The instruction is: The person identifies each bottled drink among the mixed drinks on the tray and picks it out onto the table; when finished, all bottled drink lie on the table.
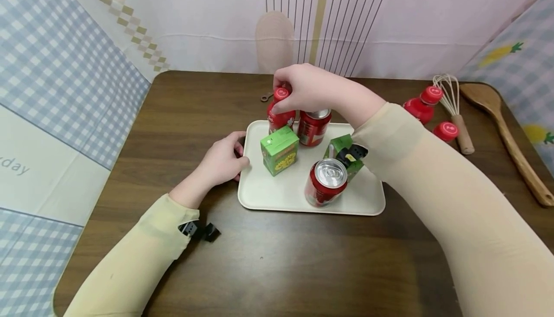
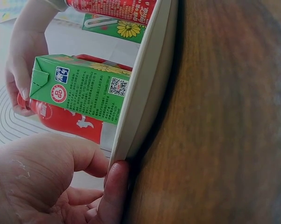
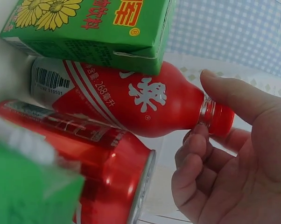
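Observation:
In the head view my left hand (image 1: 222, 159) holds the left rim of a cream tray (image 1: 285, 196), thumb and fingers at its edge. My right hand (image 1: 309, 86) reaches over the tray's far side and holds a red plastic bottle (image 3: 145, 100) by the neck, just below its red cap. The bottle stands upright at the tray's back left. Close in front of it is a green drink carton (image 1: 279, 151). A red soda can (image 1: 312, 128) stands right beside the bottle. Nearer the front are another red can (image 1: 325, 182) and a second green carton (image 1: 356, 169), partly hidden.
To the right, two more red bottles (image 1: 419, 110) are partly covered by my right sleeve. Beyond them lie a whisk (image 1: 463, 134) and a wooden spoon (image 1: 504, 124). A small metal object (image 1: 265, 98) lies behind the tray on the wooden table (image 1: 303, 264).

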A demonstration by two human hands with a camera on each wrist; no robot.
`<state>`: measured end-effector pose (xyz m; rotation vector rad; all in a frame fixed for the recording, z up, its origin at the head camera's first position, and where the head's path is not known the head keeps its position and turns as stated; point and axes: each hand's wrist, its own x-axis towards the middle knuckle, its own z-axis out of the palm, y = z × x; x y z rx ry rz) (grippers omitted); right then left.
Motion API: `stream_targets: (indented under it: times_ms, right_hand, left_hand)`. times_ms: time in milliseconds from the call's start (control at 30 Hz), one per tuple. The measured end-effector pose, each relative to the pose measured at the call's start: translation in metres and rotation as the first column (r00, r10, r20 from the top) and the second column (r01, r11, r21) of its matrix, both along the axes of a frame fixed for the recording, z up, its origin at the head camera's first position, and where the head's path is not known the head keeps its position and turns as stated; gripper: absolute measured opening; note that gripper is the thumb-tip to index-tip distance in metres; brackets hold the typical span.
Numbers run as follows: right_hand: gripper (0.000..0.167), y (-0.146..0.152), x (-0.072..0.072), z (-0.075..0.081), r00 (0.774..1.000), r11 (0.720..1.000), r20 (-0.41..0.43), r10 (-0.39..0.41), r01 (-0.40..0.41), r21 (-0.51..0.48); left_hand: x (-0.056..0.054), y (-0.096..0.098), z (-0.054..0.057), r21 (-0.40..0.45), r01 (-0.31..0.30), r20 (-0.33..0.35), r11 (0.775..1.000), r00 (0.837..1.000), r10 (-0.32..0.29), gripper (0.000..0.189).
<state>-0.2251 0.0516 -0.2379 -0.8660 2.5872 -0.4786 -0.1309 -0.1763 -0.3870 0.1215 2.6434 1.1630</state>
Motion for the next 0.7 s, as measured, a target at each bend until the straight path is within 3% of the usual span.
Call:
stream_targets:
  times_ms: [300, 700]
  right_hand:
    - [0.026, 0.0039, -0.0014, 0.0031, 0.999, 1.000, 0.045, 0.030, -0.029, -0.007]
    - [0.033, 0.0045, -0.0041, -0.0003, 0.999, 0.999, -0.041, 0.017, -0.015, 0.033]
  left_hand:
    - [0.0008, 0.0013, 0.0011, -0.002, 0.000, -0.004, 1.000, 1.000, 0.000, 0.068]
    - [0.0014, 0.0024, 0.0019, 0.005, -0.004, 0.003, 1.000, 1.000, 0.004, 0.067]
